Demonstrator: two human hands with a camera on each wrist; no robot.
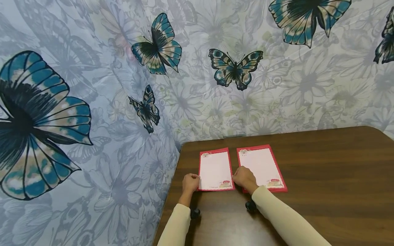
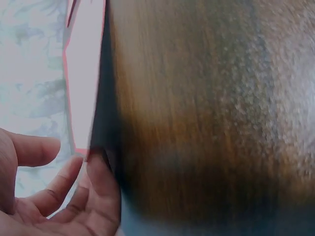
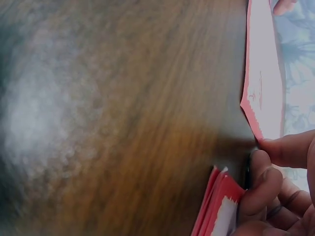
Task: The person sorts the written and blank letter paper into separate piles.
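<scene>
A sheet of red-bordered stationery paper, with a flower at its top left and a small printed picture at its lower right, lies between both hands. My left hand holds its left edge; in the left wrist view the fingertips meet at the sheet's corner, with the thumb spread apart. At the opposite edge, my right hand pinches the sheet near its lower right corner, the other fingers curled beneath. Beside that hand lies a stack of matching paper, its lower left partly hidden by the hand.
The brown wooden table extends widely to the right. Behind and to the left hangs a butterfly-patterned wall covering. Dark devices are worn at both wrists, below the cream sleeves.
</scene>
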